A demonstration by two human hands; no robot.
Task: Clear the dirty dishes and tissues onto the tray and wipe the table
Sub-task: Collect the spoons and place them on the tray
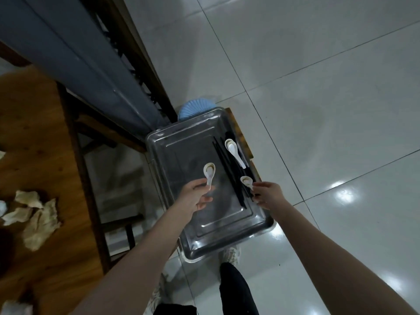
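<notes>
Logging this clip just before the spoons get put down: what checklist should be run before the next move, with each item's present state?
1. Left hand pinches a spoon by its handle: ok.
2. Right hand holds a second spoon: ok.
3. Both spoons are over the tray: ok.
4. Bare tray floor beside the chopsticks and nested spoons: ok.
5. Tissues off the table: not ok, they lie there.
6. Tray steady on its support: cannot tell.
</notes>
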